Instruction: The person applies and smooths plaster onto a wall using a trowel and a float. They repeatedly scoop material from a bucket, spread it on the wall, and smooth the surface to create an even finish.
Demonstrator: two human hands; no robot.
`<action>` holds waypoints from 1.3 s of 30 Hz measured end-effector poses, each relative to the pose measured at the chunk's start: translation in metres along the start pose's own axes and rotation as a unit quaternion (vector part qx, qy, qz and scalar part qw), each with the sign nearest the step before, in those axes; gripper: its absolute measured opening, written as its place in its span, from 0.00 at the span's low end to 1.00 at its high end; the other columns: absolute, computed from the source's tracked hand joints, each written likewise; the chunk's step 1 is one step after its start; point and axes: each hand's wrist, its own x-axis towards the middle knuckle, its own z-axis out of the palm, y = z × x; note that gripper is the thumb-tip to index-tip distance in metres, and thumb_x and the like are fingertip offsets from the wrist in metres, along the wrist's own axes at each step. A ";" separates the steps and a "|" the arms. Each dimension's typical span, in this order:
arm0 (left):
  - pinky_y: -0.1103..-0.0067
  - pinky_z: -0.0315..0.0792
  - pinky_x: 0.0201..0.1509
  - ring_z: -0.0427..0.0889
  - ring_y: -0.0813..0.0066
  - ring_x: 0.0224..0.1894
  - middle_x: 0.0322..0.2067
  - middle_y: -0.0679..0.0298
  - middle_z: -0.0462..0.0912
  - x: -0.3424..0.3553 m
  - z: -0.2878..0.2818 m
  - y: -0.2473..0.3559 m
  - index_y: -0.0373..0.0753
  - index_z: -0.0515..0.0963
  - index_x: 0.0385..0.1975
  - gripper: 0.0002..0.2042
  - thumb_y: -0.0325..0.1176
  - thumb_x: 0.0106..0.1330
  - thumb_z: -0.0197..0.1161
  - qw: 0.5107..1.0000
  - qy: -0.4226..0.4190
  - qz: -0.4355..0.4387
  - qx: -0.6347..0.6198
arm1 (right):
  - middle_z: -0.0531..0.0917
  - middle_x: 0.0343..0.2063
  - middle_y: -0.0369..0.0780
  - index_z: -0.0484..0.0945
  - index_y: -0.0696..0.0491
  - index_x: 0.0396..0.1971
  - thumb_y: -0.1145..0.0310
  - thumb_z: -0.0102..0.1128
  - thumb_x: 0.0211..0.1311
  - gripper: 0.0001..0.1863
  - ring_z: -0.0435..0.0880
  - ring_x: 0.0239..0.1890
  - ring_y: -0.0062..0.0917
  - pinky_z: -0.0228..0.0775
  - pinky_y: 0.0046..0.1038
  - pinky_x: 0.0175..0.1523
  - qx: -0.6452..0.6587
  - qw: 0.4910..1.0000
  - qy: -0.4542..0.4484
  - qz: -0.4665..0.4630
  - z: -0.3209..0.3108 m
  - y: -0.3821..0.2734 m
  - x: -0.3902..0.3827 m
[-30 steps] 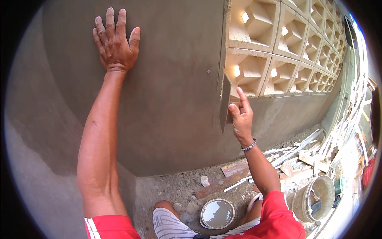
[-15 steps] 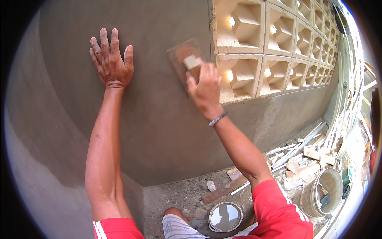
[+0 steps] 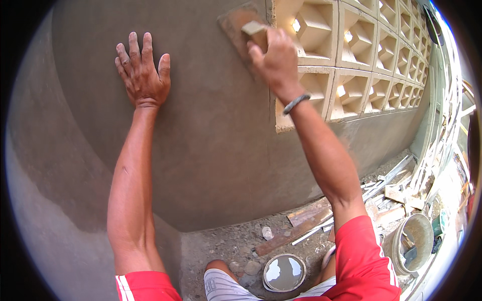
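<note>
Smooth grey plaster covers the wall (image 3: 201, 150) in front of me. My left hand (image 3: 144, 75) lies flat on it at the upper left, fingers spread, holding nothing. My right hand (image 3: 277, 62) grips the handle of a plastering float (image 3: 236, 30), a flat brownish board with a pale block handle. The float rests against the plaster, tilted, close to the edge where cream breeze blocks (image 3: 314, 30) begin. My fingers hide part of the handle, and the right hand is slightly blurred.
A round bucket of water (image 3: 284, 273) stands on the rubble floor (image 3: 226, 251) by my knees. At the right sits a larger bucket (image 3: 414, 241) with tools inside. Wood scraps (image 3: 296, 231) and broken strips lie along the wall's foot. Long pale strips (image 3: 437, 115) lean at the far right.
My right hand has moved up and to the right with the float, nearer the top of the breeze blocks. My left hand has stayed flat in nearly the same place.
</note>
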 end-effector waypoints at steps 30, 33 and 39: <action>0.51 0.45 0.74 0.51 0.42 0.73 0.72 0.58 0.57 0.002 0.004 -0.008 0.51 0.62 0.70 0.29 0.56 0.72 0.45 1.000 0.025 0.010 -0.007 | 0.80 0.47 0.44 0.70 0.55 0.61 0.67 0.71 0.53 0.34 0.77 0.49 0.34 0.68 0.35 0.55 0.204 0.940 -0.270 0.047 -0.029 0.015 -0.255; 0.51 0.46 0.74 0.52 0.42 0.73 0.71 0.58 0.58 0.002 0.003 -0.011 0.51 0.62 0.70 0.29 0.57 0.72 0.46 0.999 0.033 0.020 -0.006 | 0.78 0.54 0.41 0.65 0.60 0.66 0.55 0.67 0.64 0.37 0.75 0.54 0.20 0.68 0.23 0.58 0.439 0.853 -0.133 0.250 -0.056 0.028 -0.214; 0.54 0.45 0.75 0.52 0.44 0.73 0.71 0.56 0.58 -0.004 0.004 -0.003 0.49 0.62 0.70 0.30 0.53 0.70 0.48 0.999 0.037 0.015 -0.015 | 0.79 0.44 0.36 0.63 0.60 0.67 0.52 0.63 0.67 0.37 0.77 0.45 0.15 0.69 0.18 0.54 0.528 0.797 -0.107 0.271 -0.042 0.069 -0.160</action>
